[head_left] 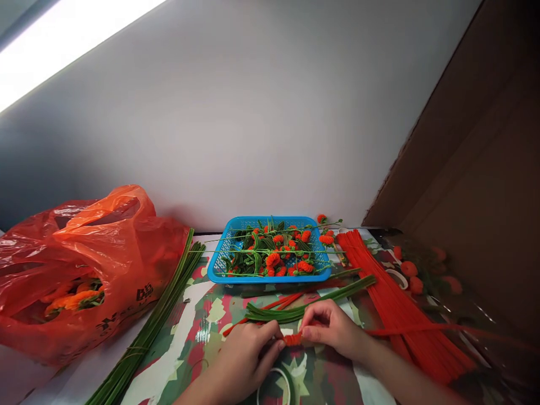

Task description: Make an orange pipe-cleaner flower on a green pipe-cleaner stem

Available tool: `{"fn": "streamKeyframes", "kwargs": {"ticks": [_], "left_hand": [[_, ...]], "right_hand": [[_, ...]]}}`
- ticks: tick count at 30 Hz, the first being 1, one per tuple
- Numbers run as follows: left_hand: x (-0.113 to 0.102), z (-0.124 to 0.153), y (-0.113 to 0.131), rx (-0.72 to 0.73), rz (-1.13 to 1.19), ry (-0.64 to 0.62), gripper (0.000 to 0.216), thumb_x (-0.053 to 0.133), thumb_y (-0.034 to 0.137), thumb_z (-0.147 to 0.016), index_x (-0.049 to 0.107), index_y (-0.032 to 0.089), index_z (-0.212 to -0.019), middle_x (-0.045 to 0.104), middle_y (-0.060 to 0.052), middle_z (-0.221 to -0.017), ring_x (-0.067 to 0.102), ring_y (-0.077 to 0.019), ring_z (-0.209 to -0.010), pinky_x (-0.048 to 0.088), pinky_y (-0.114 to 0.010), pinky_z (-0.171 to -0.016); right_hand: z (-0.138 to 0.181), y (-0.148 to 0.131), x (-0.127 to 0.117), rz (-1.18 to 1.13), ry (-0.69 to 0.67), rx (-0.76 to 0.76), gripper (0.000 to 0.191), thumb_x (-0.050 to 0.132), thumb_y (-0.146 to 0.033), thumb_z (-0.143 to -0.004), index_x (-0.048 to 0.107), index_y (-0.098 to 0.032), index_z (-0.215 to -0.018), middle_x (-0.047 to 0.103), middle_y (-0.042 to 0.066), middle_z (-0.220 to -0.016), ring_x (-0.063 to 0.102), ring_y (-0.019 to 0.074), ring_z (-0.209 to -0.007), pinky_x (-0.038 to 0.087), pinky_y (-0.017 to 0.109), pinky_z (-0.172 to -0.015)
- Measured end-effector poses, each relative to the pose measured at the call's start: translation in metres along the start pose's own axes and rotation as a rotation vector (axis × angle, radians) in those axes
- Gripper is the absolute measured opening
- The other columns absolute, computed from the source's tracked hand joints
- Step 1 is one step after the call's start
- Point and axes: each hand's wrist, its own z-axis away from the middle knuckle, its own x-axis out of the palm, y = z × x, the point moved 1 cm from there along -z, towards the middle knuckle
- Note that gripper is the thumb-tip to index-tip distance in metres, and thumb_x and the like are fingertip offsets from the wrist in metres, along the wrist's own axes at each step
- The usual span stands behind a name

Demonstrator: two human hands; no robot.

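Note:
My left hand (248, 354) is closed, its thumb and fingers pinching the left end of a coiled orange-red pipe cleaner (292, 340). The coil's right end sits between the thumb and forefinger of my right hand (333, 331). Out past the right wrist runs a long, loose orange-red strand, blurred towards the right edge. A roll of green tape (289, 383) lies just below the coil, partly covered by my left hand. Beyond my hands lies a small bunch of green pipe cleaners (307, 304), with a few orange-red ones beneath it.
A blue plastic basket (270, 279) at the back holds orange flower heads and green stems. An orange plastic bag (139, 259) stands left, beside long green pipe cleaners (147, 326). At right lie a thick orange-red bundle (400, 304) and another tape roll (397, 278). Brown cardboard (476, 169) rises behind.

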Motion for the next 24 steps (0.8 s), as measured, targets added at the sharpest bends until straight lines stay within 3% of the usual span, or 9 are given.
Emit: {"fn": "streamKeyframes", "kwargs": {"ticks": [5,8,11,15,24], "left_hand": [[0.004,-0.001,-0.005,-0.102,0.051,0.118,0.024,0.040,0.035,-0.091,0.052,0.022,-0.075,0.056,-0.001,-0.059,0.048,-0.0153,-0.053,0.026,-0.024,-0.052],[0.004,-0.001,-0.003,-0.136,0.173,0.173,0.025,0.040,0.037,-0.091,0.051,0.022,-0.074,0.053,0.000,-0.056,0.045,-0.0148,-0.050,0.026,-0.024,-0.051],[0.003,-0.002,0.001,-0.156,0.292,0.201,0.025,0.042,0.038,-0.090,0.052,0.021,-0.075,0.049,0.002,-0.054,0.041,-0.0136,-0.049,0.026,-0.022,-0.049],[0.005,-0.002,0.005,-0.188,0.460,0.246,0.028,0.045,0.041,-0.089,0.051,0.019,-0.072,0.041,0.004,-0.053,0.033,-0.0110,-0.048,0.023,-0.021,-0.046],[0.012,-0.002,0.006,-0.209,0.673,0.239,0.032,0.046,0.046,-0.088,0.046,0.018,-0.071,0.035,0.005,-0.057,0.028,-0.0091,-0.052,0.021,-0.020,-0.047]], "right_hand": [[0.009,-0.015,0.008,0.501,0.189,-0.338,0.014,0.061,-0.026,-0.078,0.064,-0.017,-0.068,0.049,-0.003,-0.053,0.043,0.0110,-0.053,0.034,0.026,-0.057],[0.015,-0.024,0.016,0.714,0.170,-0.548,0.009,0.057,-0.019,-0.079,0.062,-0.019,-0.072,0.057,-0.001,-0.060,0.048,0.0124,-0.058,0.035,0.029,-0.066],[0.019,-0.026,0.020,0.782,0.157,-0.629,0.008,0.056,-0.017,-0.079,0.061,-0.019,-0.073,0.059,0.001,-0.065,0.052,0.0136,-0.061,0.035,0.027,-0.061],[0.020,-0.022,0.019,0.665,0.172,-0.597,0.009,0.055,-0.019,-0.079,0.058,-0.018,-0.071,0.056,0.001,-0.065,0.051,0.0124,-0.060,0.034,0.024,-0.056],[0.012,-0.011,0.011,0.217,0.236,-0.263,0.049,0.043,-0.047,-0.089,0.035,-0.018,-0.050,0.030,-0.004,-0.051,0.031,0.0095,-0.050,0.024,0.023,-0.048]]}}
